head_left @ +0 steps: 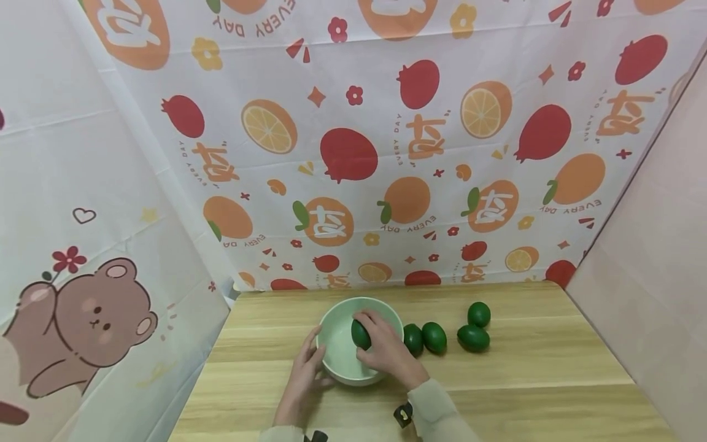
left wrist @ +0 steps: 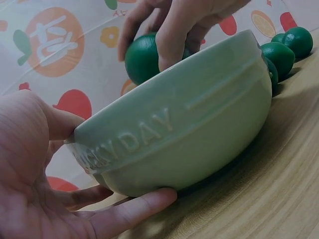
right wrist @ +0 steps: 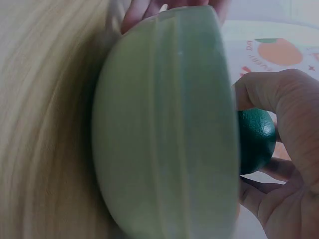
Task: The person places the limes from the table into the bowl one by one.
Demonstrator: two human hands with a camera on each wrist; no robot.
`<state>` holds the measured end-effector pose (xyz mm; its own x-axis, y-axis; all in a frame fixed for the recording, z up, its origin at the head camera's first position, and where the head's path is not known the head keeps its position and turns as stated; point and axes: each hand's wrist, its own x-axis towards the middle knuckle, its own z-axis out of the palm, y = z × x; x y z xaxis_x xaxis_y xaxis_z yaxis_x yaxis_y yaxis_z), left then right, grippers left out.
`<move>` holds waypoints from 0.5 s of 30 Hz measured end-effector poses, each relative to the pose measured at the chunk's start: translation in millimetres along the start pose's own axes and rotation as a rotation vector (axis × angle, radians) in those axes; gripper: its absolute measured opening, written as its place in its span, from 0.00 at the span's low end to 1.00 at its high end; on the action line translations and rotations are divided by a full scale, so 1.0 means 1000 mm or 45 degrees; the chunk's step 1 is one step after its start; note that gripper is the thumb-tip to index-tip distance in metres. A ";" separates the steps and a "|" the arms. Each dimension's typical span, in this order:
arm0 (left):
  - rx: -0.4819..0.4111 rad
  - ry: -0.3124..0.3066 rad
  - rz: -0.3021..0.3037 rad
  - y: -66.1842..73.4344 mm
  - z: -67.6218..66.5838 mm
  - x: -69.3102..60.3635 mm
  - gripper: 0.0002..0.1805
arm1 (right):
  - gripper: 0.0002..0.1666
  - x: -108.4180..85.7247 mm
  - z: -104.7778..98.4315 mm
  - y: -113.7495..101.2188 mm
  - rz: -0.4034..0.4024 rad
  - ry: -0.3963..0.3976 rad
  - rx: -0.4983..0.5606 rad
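Note:
A pale green bowl [head_left: 338, 348] with raised lettering on its side stands on the wooden table. My left hand [head_left: 307, 367] holds it at the left; in the left wrist view the thumb is at the rim and the fingers [left wrist: 144, 206] lie low along the wall. Inside the rim in the head view, my right hand [head_left: 388, 348] grips a dark green lime [head_left: 361, 335] between thumb and fingers. Both wrist views show this lime [right wrist: 256, 142] at rim height, partly behind the bowl's wall. Whether it touches the bowl's inside is hidden.
Two limes [head_left: 434, 337] lie side by side just right of the bowl. Farther right, another pair, an upper lime [head_left: 479, 314] and a lower lime [head_left: 473, 338], sit close together. A fruit-print cloth [head_left: 353, 258] hangs behind the wooden table [head_left: 530, 368].

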<state>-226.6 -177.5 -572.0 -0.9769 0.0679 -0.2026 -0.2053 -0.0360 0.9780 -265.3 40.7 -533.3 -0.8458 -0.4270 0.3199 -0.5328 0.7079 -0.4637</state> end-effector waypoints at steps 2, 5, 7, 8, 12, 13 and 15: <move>0.004 -0.004 0.008 0.000 0.000 -0.001 0.33 | 0.40 0.002 0.005 0.001 0.011 -0.013 0.014; 0.006 -0.008 0.017 0.000 0.000 -0.001 0.33 | 0.40 0.005 0.011 0.002 0.035 -0.047 0.036; 0.010 -0.003 0.024 0.000 0.000 -0.001 0.33 | 0.40 0.008 0.015 0.002 0.047 -0.075 0.048; 0.014 -0.003 0.029 0.000 0.000 -0.001 0.33 | 0.40 0.008 0.017 0.002 0.049 -0.083 0.050; 0.012 0.001 0.025 -0.001 -0.001 0.000 0.33 | 0.40 0.011 0.023 0.001 0.048 -0.103 0.055; 0.007 0.000 0.022 -0.001 -0.001 0.000 0.33 | 0.41 0.012 0.025 0.001 0.047 -0.101 0.056; 0.004 -0.005 0.021 -0.001 -0.001 -0.001 0.33 | 0.41 0.012 0.028 0.001 0.047 -0.098 0.064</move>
<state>-225.9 -178.9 -573.3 -0.9800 0.0714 -0.1860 -0.1888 -0.0340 0.9814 -277.0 20.3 -552.9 -0.8637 -0.4442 0.2383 -0.5001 0.6959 -0.5155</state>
